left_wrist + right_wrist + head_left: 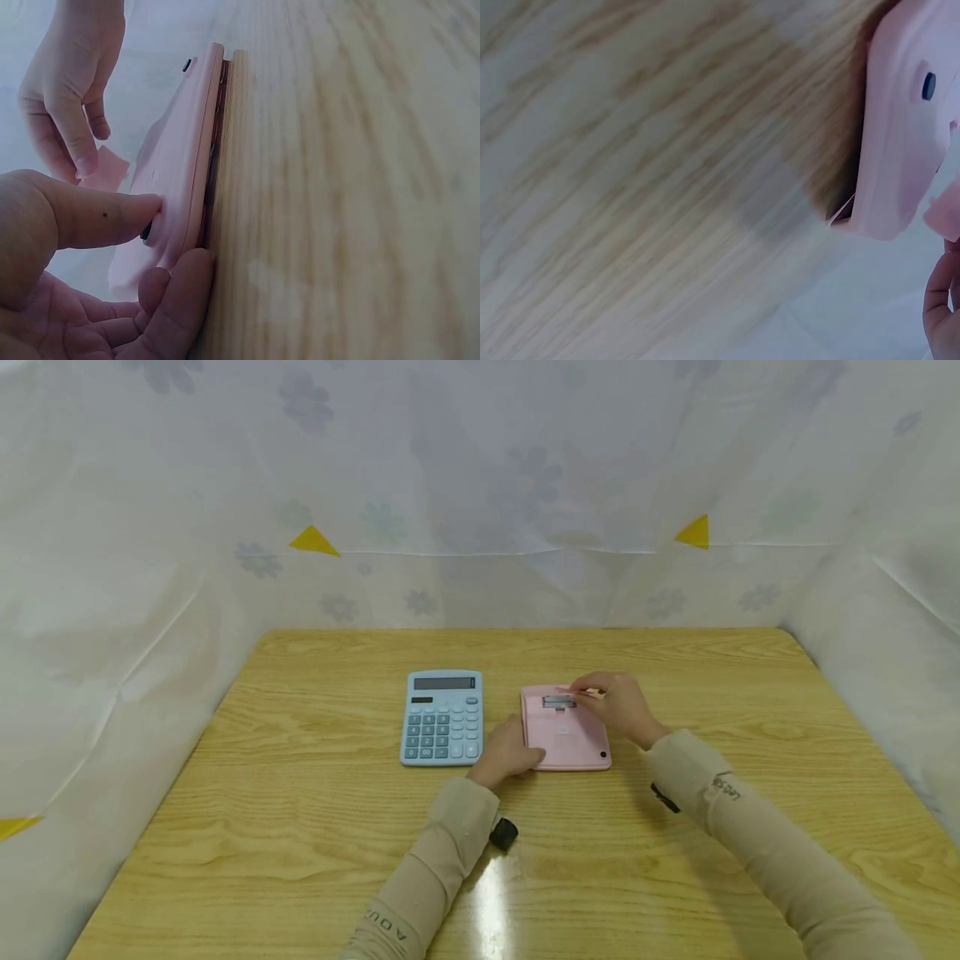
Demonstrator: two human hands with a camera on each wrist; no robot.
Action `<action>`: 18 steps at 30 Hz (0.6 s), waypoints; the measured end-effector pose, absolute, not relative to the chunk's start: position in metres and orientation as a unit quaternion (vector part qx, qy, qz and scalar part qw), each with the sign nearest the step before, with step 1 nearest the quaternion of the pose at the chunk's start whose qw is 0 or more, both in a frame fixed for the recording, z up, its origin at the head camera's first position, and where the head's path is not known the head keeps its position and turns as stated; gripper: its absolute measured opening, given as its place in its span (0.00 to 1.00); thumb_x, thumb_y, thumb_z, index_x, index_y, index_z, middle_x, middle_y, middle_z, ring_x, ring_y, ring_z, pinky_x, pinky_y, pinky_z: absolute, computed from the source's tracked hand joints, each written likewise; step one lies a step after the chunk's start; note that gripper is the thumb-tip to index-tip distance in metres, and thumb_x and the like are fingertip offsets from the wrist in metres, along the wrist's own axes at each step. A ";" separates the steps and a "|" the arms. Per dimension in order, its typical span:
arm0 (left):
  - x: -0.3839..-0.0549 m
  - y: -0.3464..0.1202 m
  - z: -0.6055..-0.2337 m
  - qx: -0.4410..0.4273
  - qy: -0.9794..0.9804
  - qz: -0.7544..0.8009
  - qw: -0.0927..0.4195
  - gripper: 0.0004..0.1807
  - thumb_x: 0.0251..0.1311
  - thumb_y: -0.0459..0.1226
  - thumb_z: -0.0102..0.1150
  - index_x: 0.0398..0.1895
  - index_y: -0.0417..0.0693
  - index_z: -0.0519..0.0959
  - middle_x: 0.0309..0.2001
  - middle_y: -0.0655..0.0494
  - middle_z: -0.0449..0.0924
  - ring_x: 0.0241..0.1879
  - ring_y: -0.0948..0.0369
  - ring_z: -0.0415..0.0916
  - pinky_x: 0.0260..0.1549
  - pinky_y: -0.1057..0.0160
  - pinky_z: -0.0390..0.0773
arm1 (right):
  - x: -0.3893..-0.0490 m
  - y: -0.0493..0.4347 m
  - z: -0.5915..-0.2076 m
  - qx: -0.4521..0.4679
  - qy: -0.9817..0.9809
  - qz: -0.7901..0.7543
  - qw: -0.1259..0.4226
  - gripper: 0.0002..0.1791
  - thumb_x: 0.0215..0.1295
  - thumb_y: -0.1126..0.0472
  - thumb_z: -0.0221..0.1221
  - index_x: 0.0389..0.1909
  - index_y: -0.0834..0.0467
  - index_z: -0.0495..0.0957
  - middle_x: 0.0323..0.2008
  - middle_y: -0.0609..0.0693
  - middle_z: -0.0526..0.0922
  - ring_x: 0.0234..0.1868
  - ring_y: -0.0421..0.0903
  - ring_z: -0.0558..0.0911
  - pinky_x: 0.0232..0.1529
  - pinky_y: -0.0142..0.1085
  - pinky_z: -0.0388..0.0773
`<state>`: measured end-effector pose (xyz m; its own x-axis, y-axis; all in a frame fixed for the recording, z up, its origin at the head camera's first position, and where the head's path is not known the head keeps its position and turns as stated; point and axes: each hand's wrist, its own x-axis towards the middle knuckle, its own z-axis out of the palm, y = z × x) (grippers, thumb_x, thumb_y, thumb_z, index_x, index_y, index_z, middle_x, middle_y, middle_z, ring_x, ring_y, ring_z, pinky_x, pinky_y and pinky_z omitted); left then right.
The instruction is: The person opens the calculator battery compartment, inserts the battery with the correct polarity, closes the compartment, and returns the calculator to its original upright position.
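Note:
A pink calculator [564, 745] lies face down on the wooden table, its battery compartment [558, 702] uncovered near the far edge. My left hand [510, 750] grips its near left part, thumb on the back and fingers against the side edge. Over the compartment's right end, my right hand [618, 703] pinches a small pink battery cover [107, 171] between thumb and fingers. The right wrist view shows that cover [945, 214] apart from the calculator's back. Just left of the left hand lies a light blue calculator [442, 718], keys up.
The wooden table [300, 827] ends at a pale flowered cloth [487, 477] hanging behind it and at both sides. Yellow triangles [315, 540] mark the cloth. Dark wrist straps or devices [504, 834] sit under the sleeves.

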<state>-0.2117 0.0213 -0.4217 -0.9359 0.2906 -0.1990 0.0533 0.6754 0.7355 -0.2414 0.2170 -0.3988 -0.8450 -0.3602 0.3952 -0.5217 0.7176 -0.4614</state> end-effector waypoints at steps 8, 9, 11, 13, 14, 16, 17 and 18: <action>-0.213 0.021 -0.423 0.099 0.903 0.389 0.153 0.24 0.47 0.35 0.62 0.47 0.33 0.69 0.29 0.49 0.72 0.20 0.60 0.71 0.18 0.67 0.71 | -0.245 0.209 -0.402 0.268 -0.907 0.290 0.145 0.06 0.50 0.71 0.64 0.31 0.63 0.83 0.33 0.58 0.83 0.35 0.54 0.82 0.39 0.47 0.76; -0.213 0.021 -0.423 0.100 0.904 0.387 0.152 0.24 0.47 0.35 0.62 0.47 0.33 0.69 0.29 0.49 0.72 0.20 0.60 0.71 0.18 0.67 0.70 | -0.245 0.208 -0.403 0.272 -0.906 0.290 0.148 0.06 0.49 0.71 0.64 0.31 0.64 0.83 0.32 0.58 0.83 0.35 0.54 0.82 0.39 0.47 0.76; -0.213 0.021 -0.424 0.099 0.902 0.392 0.154 0.23 0.47 0.35 0.62 0.47 0.34 0.69 0.28 0.50 0.72 0.19 0.60 0.71 0.17 0.66 0.71 | -0.245 0.207 -0.404 0.278 -0.903 0.288 0.154 0.06 0.50 0.71 0.64 0.31 0.64 0.83 0.32 0.58 0.83 0.35 0.53 0.82 0.38 0.46 0.76; -0.213 0.021 -0.424 0.097 0.899 0.398 0.157 0.24 0.47 0.35 0.62 0.47 0.34 0.69 0.28 0.50 0.72 0.17 0.60 0.71 0.16 0.66 0.71 | -0.246 0.206 -0.405 0.282 -0.902 0.287 0.157 0.06 0.50 0.71 0.64 0.31 0.64 0.83 0.32 0.58 0.83 0.34 0.53 0.82 0.38 0.46 0.76; -0.213 0.021 -0.424 0.096 0.898 0.400 0.158 0.24 0.47 0.35 0.62 0.47 0.34 0.69 0.27 0.50 0.72 0.16 0.60 0.71 0.15 0.66 0.71 | -0.246 0.205 -0.406 0.283 -0.902 0.287 0.157 0.06 0.50 0.71 0.64 0.31 0.64 0.83 0.32 0.58 0.83 0.34 0.52 0.82 0.37 0.46 0.76; -0.213 0.021 -0.424 0.094 0.896 0.403 0.159 0.24 0.47 0.35 0.63 0.47 0.34 0.68 0.27 0.50 0.72 0.16 0.61 0.71 0.15 0.66 0.71 | -0.247 0.204 -0.406 0.283 -0.902 0.287 0.157 0.06 0.50 0.71 0.64 0.31 0.64 0.83 0.32 0.57 0.83 0.33 0.52 0.82 0.37 0.45 0.76; -0.213 0.021 -0.424 0.093 0.896 0.404 0.160 0.24 0.47 0.35 0.63 0.47 0.33 0.68 0.27 0.50 0.72 0.16 0.61 0.71 0.15 0.66 0.71 | -0.247 0.204 -0.407 0.284 -0.902 0.286 0.157 0.06 0.50 0.71 0.64 0.31 0.64 0.83 0.31 0.58 0.83 0.33 0.52 0.82 0.37 0.45 0.76; -0.213 0.021 -0.424 0.092 0.897 0.402 0.159 0.24 0.47 0.35 0.63 0.47 0.33 0.68 0.27 0.50 0.72 0.16 0.61 0.71 0.15 0.67 0.71 | -0.247 0.203 -0.407 0.284 -0.902 0.285 0.158 0.06 0.50 0.71 0.64 0.31 0.64 0.83 0.31 0.58 0.83 0.33 0.52 0.82 0.37 0.46 0.76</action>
<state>-0.2128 0.0211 -0.4240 -0.9325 0.2926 -0.2119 0.0368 0.6604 0.7500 -0.2475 0.2034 -0.4066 -0.7889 -0.4222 0.4466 -0.6022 0.6760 -0.4247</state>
